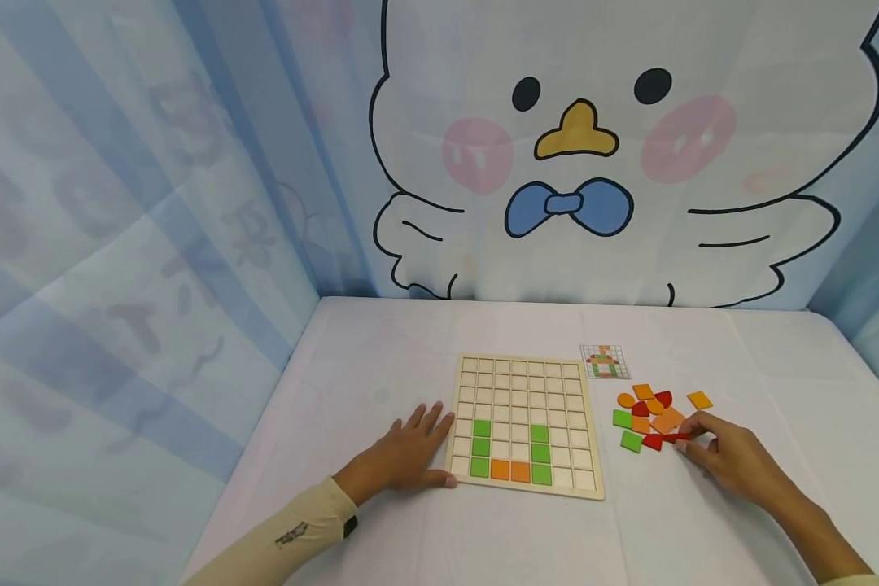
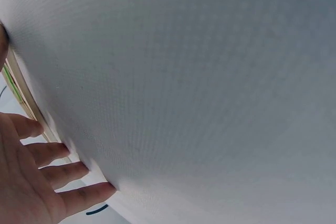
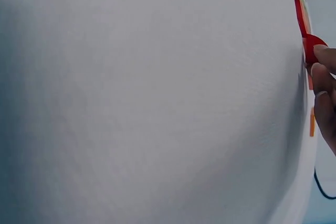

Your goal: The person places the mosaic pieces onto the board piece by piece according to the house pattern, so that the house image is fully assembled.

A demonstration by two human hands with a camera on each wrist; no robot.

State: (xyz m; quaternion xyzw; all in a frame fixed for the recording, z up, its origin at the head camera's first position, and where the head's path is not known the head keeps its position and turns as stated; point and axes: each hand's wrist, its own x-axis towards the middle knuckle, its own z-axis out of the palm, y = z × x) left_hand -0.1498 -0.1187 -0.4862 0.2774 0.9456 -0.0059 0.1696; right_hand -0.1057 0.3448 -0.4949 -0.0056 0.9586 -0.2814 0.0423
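A square wooden grid board (image 1: 524, 407) lies on the table with green squares (image 1: 481, 448) in two columns and two orange squares (image 1: 510, 470) between their bottom ends. My left hand (image 1: 410, 452) rests at the board's left edge, fingers spread and straight; the left wrist view shows its fingers (image 2: 65, 174) along that edge. To the right of the board, my right hand (image 1: 732, 460) pinches a red piece (image 1: 675, 438) between thumb and fingers. In the right wrist view this red piece (image 3: 313, 48) has a curved edge and is raised at a tilt.
Loose orange, red and green pieces (image 1: 640, 425) lie in a cluster right of the board, with one orange square (image 1: 699, 400) apart from them. A small pattern card (image 1: 605, 361) lies by the board's top right corner. A printed curtain (image 1: 571, 268) stands behind the table.
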